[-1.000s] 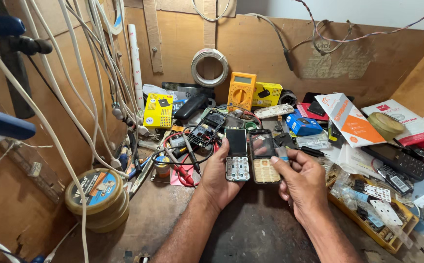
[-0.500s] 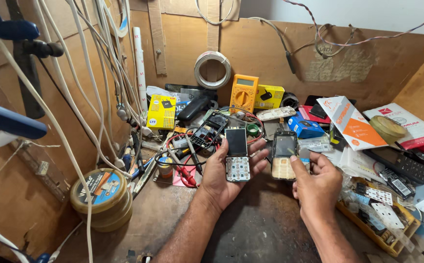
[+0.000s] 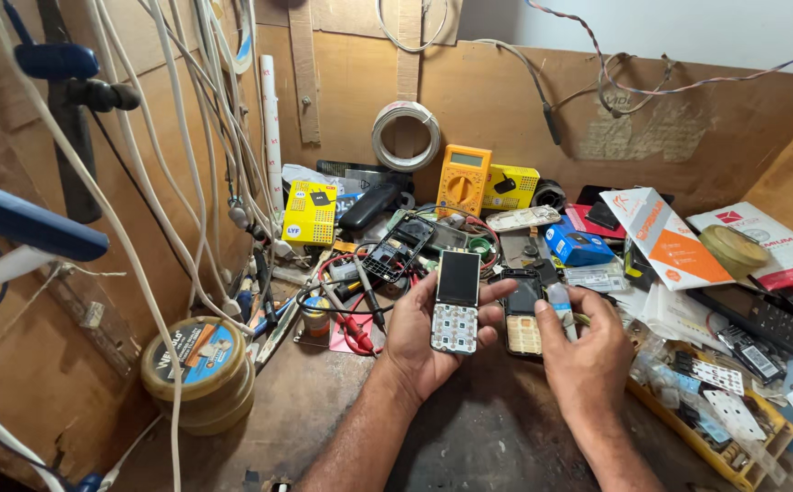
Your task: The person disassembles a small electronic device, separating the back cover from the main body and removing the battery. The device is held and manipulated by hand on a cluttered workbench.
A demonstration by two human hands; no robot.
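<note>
The left hand (image 3: 428,342) lies palm up over the near middle of the worn wooden desk (image 3: 260,428), its fingers curled loosely around a small bar-shaped keypad phone with a dark screen and white key grid (image 3: 457,302), which rests face up on the palm. Just to its right, the right hand (image 3: 588,351) is closed in a pinch grip on a second bar-shaped phone with a black frame and yellowish keypad (image 3: 524,314), thumb on its right edge, fingers behind it. The two handsets stand side by side, close but apart, both tilted toward the camera. Beyond them, far on the desk, sit a yellow multimeter (image 3: 463,178), a coil of white wire (image 3: 405,135) hung on the back board, and an opened black phone shell (image 3: 397,248) among red and black leads. A round yellow tin with a blue label (image 3: 198,369) sits near left; a yellow tray of small parts (image 3: 734,460) lies near right. The work looks like a side-by-side comparison of the two phones.
</note>
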